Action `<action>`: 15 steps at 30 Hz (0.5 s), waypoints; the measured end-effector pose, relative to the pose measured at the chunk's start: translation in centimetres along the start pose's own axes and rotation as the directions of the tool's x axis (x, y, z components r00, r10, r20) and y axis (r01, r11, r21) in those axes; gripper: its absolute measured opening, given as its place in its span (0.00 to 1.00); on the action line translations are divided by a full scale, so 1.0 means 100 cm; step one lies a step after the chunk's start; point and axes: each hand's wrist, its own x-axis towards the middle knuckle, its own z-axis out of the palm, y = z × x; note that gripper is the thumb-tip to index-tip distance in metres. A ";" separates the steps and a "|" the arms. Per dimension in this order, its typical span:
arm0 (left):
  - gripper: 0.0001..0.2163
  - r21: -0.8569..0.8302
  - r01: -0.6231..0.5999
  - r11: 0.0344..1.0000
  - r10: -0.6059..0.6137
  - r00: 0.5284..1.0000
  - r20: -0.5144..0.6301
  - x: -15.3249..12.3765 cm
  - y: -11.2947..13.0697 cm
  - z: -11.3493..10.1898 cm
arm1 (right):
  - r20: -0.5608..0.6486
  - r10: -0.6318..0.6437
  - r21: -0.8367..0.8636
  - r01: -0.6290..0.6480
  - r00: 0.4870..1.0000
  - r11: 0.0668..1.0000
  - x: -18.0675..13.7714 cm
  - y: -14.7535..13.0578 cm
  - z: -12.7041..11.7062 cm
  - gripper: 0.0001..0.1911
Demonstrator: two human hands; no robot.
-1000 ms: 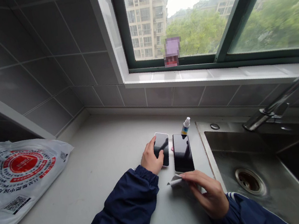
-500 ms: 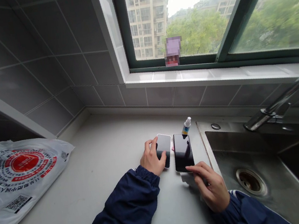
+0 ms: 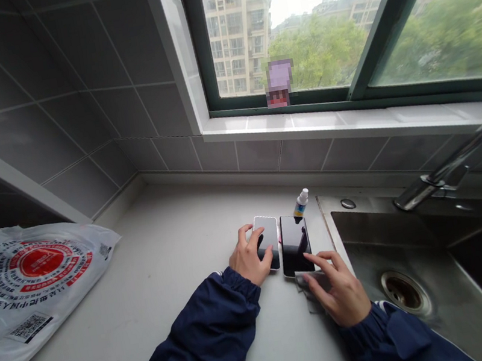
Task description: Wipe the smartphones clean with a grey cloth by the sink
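Two smartphones lie side by side on the counter, screens up. My left hand [image 3: 252, 256] spans the white-edged smartphone [image 3: 271, 232], its fingers at the left side and its thumb toward the lower right. To its right is the larger black smartphone [image 3: 293, 239]. At that phone's lower end my right hand [image 3: 341, 290] has a grey cloth [image 3: 309, 295] under its thumb and palm, partly hidden, while the index finger reaches over the screen's edge. Just behind the black phone stands a small white spray bottle [image 3: 301, 201] with a blue and yellow label.
A steel sink [image 3: 388, 242] with a drain is close on the right, and a chrome faucet [image 3: 417, 192] leans over it. At the left, a white plastic bag [image 3: 71, 293] with red and black print rests on the counter [image 3: 155, 249]. Tiled wall and window are behind.
The white-edged phone has shifted slightly right with my left hand, closer to the black phone. My right hand has moved up, and the cloth now overlaps the black phone's lower edge.
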 end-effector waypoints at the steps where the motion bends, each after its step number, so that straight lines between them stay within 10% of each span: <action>1: 0.19 0.002 -0.019 1.000 0.019 1.000 0.001 0.000 -0.001 0.000 | 0.006 0.008 -0.027 -0.008 1.000 1.000 0.000 0.002 0.001 0.20; 15: 0.20 0.000 -0.220 0.976 0.218 0.969 0.117 -0.004 -0.003 0.010 | 0.126 0.030 -0.121 -0.015 0.992 0.993 -0.003 0.013 0.008 0.25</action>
